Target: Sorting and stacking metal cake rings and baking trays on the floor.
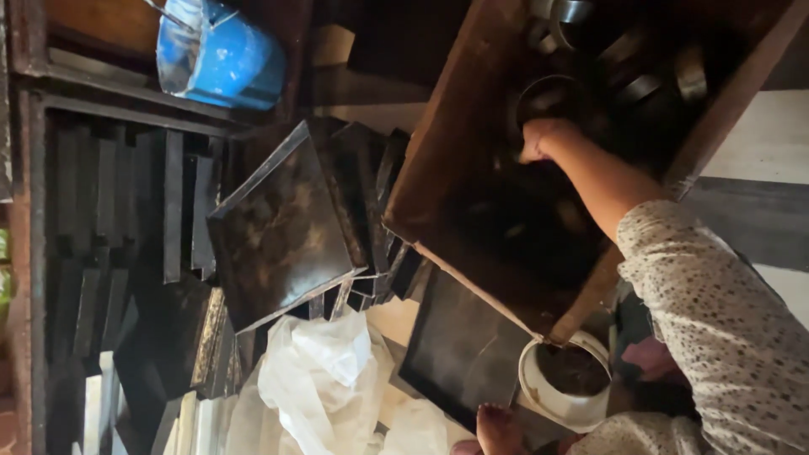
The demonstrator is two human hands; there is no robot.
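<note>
While the patterned sleeve [716, 320] enters from the lower right, the bare forearm stretches up and left into a dark wooden tray [472, 168], ending in a hand [539, 139] with its fingers curled at the rim of a round metal ring mould [548, 97]. Whether it grips the ring or only touches it cannot be told, nor which hand it is. More metal rings [640, 76] lie further along the tray. Below sits a white bucket [560, 400], with black square trays [278, 227] and a blue bucket [223, 55] to the left
</note>
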